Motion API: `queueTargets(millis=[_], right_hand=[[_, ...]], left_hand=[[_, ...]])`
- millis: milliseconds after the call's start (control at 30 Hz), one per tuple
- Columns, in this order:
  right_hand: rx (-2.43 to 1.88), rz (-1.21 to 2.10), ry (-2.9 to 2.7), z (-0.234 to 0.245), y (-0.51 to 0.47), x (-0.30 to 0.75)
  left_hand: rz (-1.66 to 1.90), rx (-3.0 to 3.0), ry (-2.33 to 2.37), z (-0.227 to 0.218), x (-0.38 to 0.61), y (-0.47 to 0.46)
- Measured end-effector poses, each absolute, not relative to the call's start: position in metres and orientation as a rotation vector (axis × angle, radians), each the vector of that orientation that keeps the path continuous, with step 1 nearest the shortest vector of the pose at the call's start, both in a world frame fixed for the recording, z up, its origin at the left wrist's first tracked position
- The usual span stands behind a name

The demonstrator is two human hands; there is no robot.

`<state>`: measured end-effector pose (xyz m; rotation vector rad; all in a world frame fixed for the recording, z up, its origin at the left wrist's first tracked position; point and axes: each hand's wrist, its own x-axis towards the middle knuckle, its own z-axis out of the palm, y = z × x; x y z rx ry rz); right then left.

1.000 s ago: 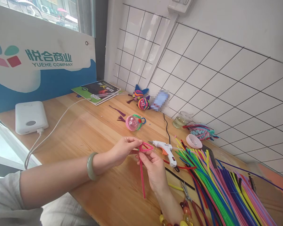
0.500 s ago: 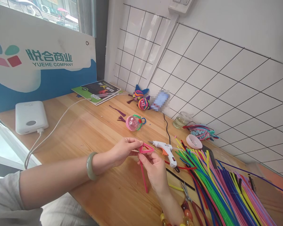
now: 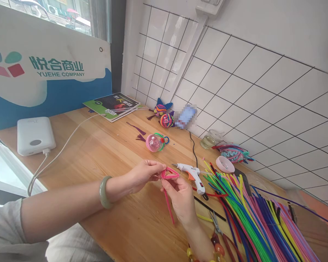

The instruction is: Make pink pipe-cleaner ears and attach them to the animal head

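A pink pipe cleaner point(image 3: 170, 175) is bent into a small triangle at its top, and its loose tail hangs down over the wooden table point(image 3: 104, 153). My left hand point(image 3: 143, 175) pinches the triangle's left corner. My right hand point(image 3: 180, 198) grips it from below, fingers closed on the stem under the triangle. Both hands hover just above the table, a little left of the white glue gun point(image 3: 191, 173).
A big heap of coloured pipe cleaners point(image 3: 251, 214) fills the right side. Further back lie a pink ball point(image 3: 153, 142), a white power bank point(image 3: 35, 135) with its cable, a booklet point(image 3: 112, 105), yarn toys point(image 3: 164, 114) and a pink dish point(image 3: 224, 163). Tiled wall behind.
The tail of the pink pipe cleaner has swung to the right under my right hand. Both hands have shifted slightly right and down, still pinching the triangle.
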<state>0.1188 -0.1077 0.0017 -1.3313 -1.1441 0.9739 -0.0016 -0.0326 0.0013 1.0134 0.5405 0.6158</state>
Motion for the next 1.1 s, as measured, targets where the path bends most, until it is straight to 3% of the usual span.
queueTargets(millis=[767, 1100], right_hand=[[-1.387, 0.752, -1.362, -0.004, -0.111, 0.125], [-1.286, 1.094, -1.022, 0.0, -0.109, 0.122]], left_hand=[[0.478, 0.791, 0.439, 0.006, -0.003, -0.032], [0.695, 1.124, 0.531, -0.007, -0.002, -0.027]])
